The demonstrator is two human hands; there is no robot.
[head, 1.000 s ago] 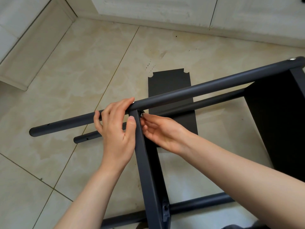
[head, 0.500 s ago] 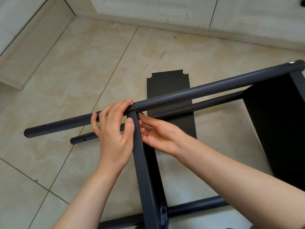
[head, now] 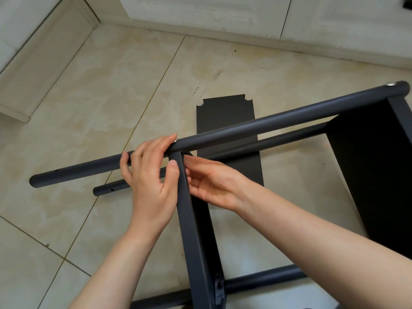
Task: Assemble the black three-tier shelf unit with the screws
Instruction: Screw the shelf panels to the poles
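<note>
My left hand (head: pixel 151 181) grips the top pole (head: pixel 267 121) at the shelf edge (head: pixel 189 215); my right hand (head: pixel 214 186), fingers relaxed, touches that joint. I count four poles, three shelves.

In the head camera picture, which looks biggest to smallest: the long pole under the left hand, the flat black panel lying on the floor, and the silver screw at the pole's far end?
1. Long pole: spans most of the picture, though it is nearest the camera.
2. Flat black panel on the floor, partly hidden behind the poles.
3. Silver screw: a tiny dot.
</note>
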